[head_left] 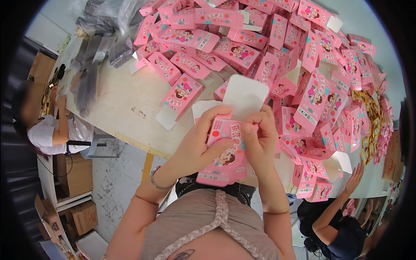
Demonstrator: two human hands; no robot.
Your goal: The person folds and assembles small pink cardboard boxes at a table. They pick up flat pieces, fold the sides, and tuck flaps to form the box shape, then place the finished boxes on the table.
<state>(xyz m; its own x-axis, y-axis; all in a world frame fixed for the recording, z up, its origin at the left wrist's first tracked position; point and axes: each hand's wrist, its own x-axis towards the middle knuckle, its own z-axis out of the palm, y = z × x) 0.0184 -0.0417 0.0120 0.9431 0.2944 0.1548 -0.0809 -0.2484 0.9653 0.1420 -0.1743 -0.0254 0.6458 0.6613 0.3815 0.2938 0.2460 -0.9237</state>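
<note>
A pink printed carton (232,161) is upright in front of my body, above my lap at the table edge. My left hand (193,147) wraps its left side, the thumb lying across the front panel. At the upper right corner, my right hand (263,138) closes on the carton, thumb at the opening edge and fingers behind. A large white flap (245,97) stands up from the carton's top, with a smaller white side flap (203,107) to the left. The carton's inside is hidden from view.
A pale table (125,104) bears a big heap of pink cartons (238,52). Dark plastic-wrapped bundles (86,86) lie at its left; gold packets (367,125) lie at the right. One person (56,125) sits at left, another (342,229) at lower right. Cardboard boxes (80,216) fill a shelf.
</note>
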